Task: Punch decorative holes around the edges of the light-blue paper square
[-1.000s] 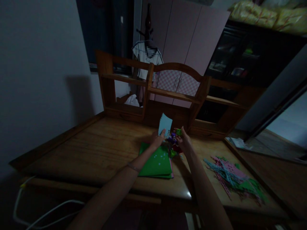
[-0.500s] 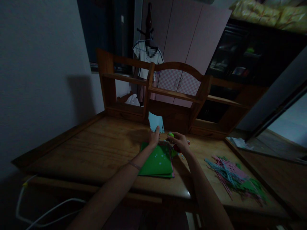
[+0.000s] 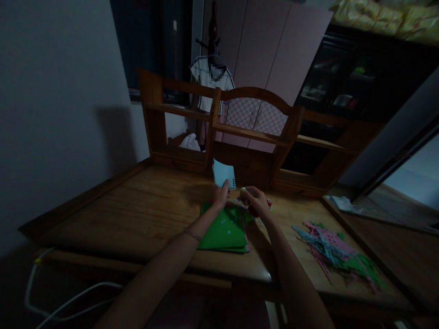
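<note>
My left hand (image 3: 221, 195) pinches a light blue sheet of paper (image 3: 223, 174) by its lower edge, thumb on top. Small holes run along the sheet's left and lower edges. My right hand (image 3: 256, 201) is closed around a small green object (image 3: 243, 191), mostly covered by the fingers; its exact kind is unclear. Beside and under that hand sits a red object (image 3: 269, 202) with round eye-like spots, also partly hidden. Below both hands lies a stack of green paper (image 3: 224, 233) with a pink edge showing, and tiny light blue bits are scattered on it.
On the right of the wooden table (image 3: 137, 205) is a tangled pile of pink, blue and green paper strips (image 3: 338, 251). A wooden shelf unit (image 3: 252, 132) stands along the back edge. White cable (image 3: 68, 310) hangs at the front left.
The blue sheet stays almost in place in my left hand. My right hand has shifted very slightly, and its fingers now cover more of the green object.
</note>
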`<state>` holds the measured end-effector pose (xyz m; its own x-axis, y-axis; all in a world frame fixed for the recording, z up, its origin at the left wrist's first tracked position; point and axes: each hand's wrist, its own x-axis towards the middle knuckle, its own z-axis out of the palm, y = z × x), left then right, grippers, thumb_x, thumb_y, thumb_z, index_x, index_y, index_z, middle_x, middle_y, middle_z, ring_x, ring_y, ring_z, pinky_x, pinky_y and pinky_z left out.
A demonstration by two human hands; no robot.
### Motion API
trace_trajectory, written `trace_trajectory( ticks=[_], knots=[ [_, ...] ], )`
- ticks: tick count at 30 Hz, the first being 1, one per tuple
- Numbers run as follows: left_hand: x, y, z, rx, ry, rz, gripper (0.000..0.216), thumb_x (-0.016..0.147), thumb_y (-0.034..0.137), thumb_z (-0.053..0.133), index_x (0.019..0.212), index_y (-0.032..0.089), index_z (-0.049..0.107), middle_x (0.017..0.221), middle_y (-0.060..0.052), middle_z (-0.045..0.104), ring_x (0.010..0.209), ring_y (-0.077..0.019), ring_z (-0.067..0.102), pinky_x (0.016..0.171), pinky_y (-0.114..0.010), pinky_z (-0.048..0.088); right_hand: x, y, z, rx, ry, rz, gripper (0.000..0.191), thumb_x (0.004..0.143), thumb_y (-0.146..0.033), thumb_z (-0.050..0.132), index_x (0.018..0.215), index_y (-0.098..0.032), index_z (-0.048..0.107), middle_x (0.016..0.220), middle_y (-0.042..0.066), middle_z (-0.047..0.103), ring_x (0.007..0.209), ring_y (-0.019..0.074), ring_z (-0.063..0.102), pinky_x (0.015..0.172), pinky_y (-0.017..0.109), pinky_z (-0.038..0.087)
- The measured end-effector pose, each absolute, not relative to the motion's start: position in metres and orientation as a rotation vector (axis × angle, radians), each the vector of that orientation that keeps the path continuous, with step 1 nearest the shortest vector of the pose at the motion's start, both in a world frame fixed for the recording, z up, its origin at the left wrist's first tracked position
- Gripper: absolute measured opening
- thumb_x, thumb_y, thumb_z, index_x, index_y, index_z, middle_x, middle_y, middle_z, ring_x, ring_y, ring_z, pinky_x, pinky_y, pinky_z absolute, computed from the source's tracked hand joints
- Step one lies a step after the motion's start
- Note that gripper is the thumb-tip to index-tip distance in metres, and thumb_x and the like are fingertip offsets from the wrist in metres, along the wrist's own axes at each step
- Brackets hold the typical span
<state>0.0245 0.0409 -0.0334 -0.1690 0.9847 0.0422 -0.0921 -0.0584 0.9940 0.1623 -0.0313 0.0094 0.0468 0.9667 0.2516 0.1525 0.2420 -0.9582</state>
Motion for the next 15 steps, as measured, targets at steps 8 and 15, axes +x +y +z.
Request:
trace_trajectory(
  ticks=[8, 15],
  knots=[
    [0.0231, 0.0384, -0.0305, 1.128, 1.244, 1.415, 0.05, 0.073, 0.061, 0.048, 0.051, 0.016, 0.047, 0.043, 0.0, 0.046, 0.04, -0.011, 0.046, 0.043, -0.022, 0.036, 0.1595, -0.0323, 0.0182, -1.049, -1.131, 1.255, 0.043, 0.067, -0.055, 0.062, 0.09, -0.019, 0.063, 0.065, 0.003, 0.063, 0.046, 0.0113, 0.054, 0.043, 0.022, 0.041],
    [0.0225, 0.0369, -0.0269, 1.085, 1.238, 1.41, 0.047, 0.074, 0.058, 0.048, 0.057, 0.015, 0.053, 0.046, 0.0, 0.048, 0.042, -0.0118, 0.047, 0.044, -0.023, 0.036, 0.1568, -0.0394, 0.0185, -1.074, -1.381, 0.986, 0.045, 0.062, -0.046, 0.07, 0.098, -0.021, 0.059, 0.077, 0.002, 0.066, 0.065, 0.015, 0.061, 0.058, 0.025, 0.045]
  ],
)
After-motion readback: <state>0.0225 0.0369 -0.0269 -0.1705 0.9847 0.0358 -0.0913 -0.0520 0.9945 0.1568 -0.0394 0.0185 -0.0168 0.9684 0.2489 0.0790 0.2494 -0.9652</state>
